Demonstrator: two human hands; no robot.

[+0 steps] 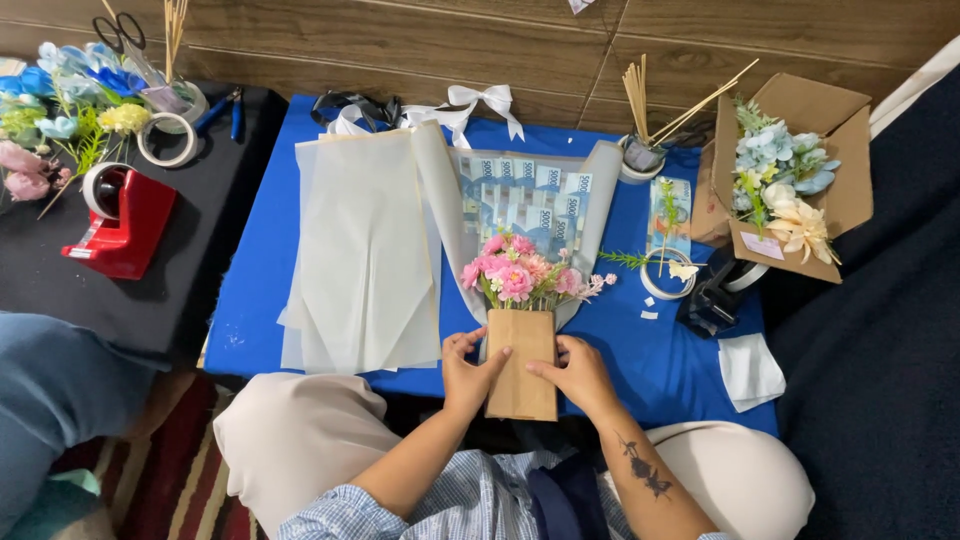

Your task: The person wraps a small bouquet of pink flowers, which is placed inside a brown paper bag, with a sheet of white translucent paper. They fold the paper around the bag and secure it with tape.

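A low worktop covered in blue cloth stands against a wood-panelled wall, with dark carpet to the right and a striped rug at lower left. At its near edge lies a brown paper wrap holding pink flowers. The left hand and right hand press its two sides, fingers curled onto the paper. Behind the flowers, folded banknotes fan inside pale wrapping; loose translucent sheets lie just to the left. A white ribbon bow sits at the far edge, a cardboard box of blue flowers to the right, and a red tape dispenser on a black surface at left.
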